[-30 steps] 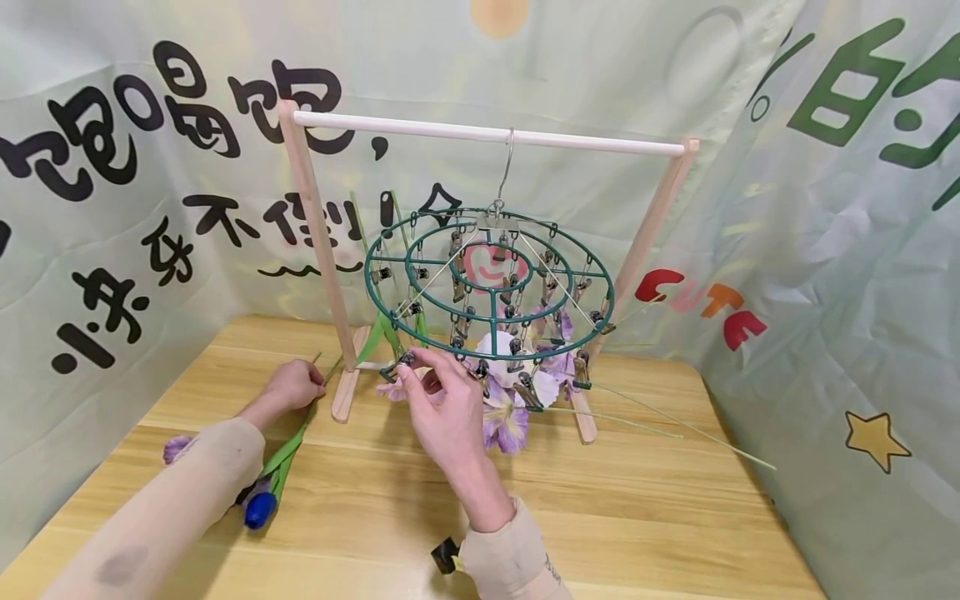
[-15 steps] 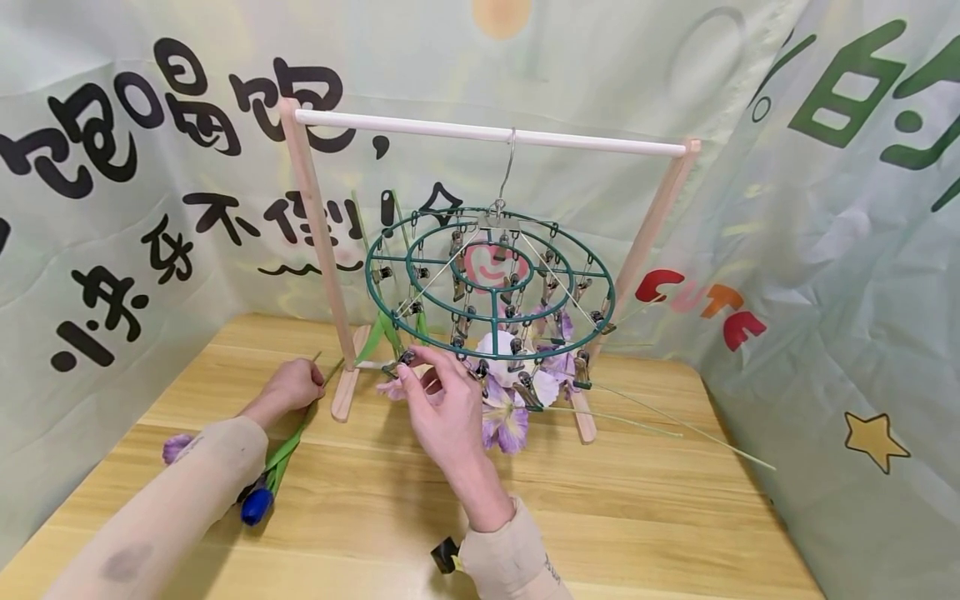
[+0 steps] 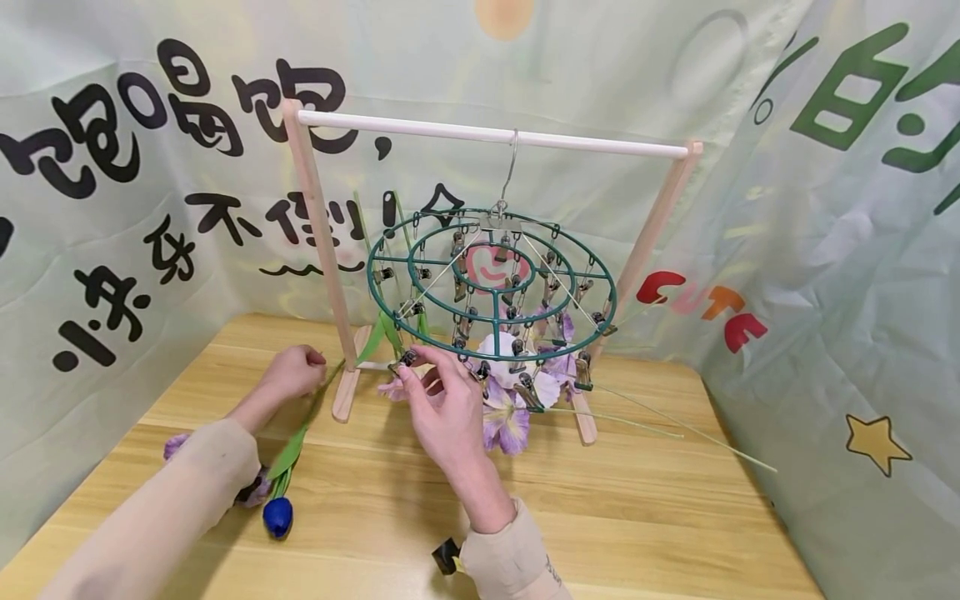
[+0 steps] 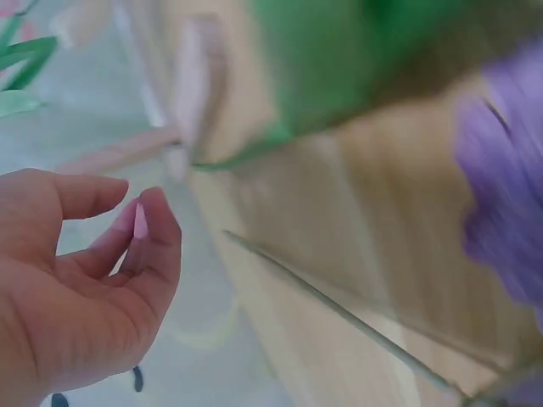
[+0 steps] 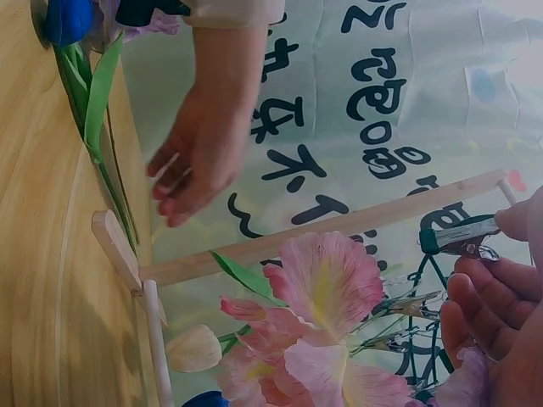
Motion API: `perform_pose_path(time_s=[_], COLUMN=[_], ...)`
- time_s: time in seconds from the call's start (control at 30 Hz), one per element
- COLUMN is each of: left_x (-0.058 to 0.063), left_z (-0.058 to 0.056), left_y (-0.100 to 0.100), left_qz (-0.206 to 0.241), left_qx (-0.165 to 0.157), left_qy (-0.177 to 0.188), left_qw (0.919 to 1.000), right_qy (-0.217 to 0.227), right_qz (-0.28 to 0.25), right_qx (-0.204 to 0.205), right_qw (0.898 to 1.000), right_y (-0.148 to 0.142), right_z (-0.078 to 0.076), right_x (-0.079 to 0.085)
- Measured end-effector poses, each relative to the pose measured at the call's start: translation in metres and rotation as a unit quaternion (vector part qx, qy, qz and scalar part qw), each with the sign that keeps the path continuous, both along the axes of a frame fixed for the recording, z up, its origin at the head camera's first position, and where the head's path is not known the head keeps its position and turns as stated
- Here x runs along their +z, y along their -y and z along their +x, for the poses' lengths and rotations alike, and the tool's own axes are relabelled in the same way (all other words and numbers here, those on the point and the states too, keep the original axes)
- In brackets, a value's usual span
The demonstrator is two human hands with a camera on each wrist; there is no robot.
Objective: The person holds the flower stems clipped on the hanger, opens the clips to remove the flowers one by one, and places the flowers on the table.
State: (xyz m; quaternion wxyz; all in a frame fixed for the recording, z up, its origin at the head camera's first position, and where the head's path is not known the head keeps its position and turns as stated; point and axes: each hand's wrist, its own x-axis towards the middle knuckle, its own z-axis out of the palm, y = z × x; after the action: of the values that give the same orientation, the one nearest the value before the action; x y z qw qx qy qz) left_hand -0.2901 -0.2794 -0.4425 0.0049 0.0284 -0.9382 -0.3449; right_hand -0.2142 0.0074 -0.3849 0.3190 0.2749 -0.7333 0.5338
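Note:
My right hand point(image 3: 450, 408) pinches a metal clip point(image 5: 462, 237) with dark green tips, below the front rim of a round green clip hanger point(image 3: 495, 320). In the left wrist view my left hand point(image 4: 93, 280) has loosely bent fingers and nothing between them. It hovers above the table's left side, near the stem of a blue tulip point(image 3: 277, 517). The tulip lies on the table with its green leaves point(image 3: 288, 454) toward the stand. A purple flower point(image 4: 517, 170) and a bare stem point(image 4: 339, 309) lie near the left hand.
A wooden stand point(image 3: 318, 225) with a white rod point(image 3: 420, 127) carries the hanger. Pink and purple flowers point(image 5: 327, 275) hang among its clips, their long stems point(image 3: 697, 437) reaching right. A small black object point(image 3: 446, 556) lies by the right sleeve. Printed cloth point(image 3: 825, 333) surrounds the table.
My left hand has come away from the tulip stem and shifted slightly up. The blue tulip head has moved a little right and toward me. My right hand keeps its pinch on the clip.

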Motion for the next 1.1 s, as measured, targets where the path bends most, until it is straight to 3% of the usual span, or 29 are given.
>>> perform_pose_path(time_s=[0.2,0.33,0.43,0.53,0.67,0.77,0.93,1.1], left_x=[0.022,0.038,0.053,0.069,0.085,0.090,0.093,0.096], left_z=[0.009,0.017,0.025,0.033,0.041,0.043,0.037,0.031], left_y=[-0.016,-0.027,-0.038,-0.052,-0.076,-0.088,-0.098,-0.102], left_qz=[0.063,0.131,0.193,0.262,0.304,0.273,0.173,0.108], left_qx=[0.025,0.029,0.029,0.029,0.037,0.025,-0.036,-0.076], left_qy=[-0.048,-0.090,-0.122,-0.152,-0.219,-0.313,-0.470,-0.543], left_qw=[0.9965,0.9869,0.9733,0.9524,0.9262,0.9096,0.8648,0.8294], right_qy=[-0.007,-0.007,-0.005,-0.006,-0.008,-0.011,-0.013,-0.003], right_qz=[-0.003,-0.007,-0.014,-0.024,-0.035,-0.038,-0.040,-0.034], right_qx=[0.015,0.016,0.015,0.013,0.011,0.012,0.017,0.016], right_qw=[1.000,1.000,1.000,1.000,0.999,0.999,0.999,0.999], right_y=[0.000,0.001,0.002,0.002,0.002,0.003,0.002,0.000], right_z=[0.000,0.000,0.000,0.001,0.001,0.000,0.000,0.000], right_x=[-0.001,-0.001,-0.003,-0.004,-0.005,-0.006,-0.006,-0.006])
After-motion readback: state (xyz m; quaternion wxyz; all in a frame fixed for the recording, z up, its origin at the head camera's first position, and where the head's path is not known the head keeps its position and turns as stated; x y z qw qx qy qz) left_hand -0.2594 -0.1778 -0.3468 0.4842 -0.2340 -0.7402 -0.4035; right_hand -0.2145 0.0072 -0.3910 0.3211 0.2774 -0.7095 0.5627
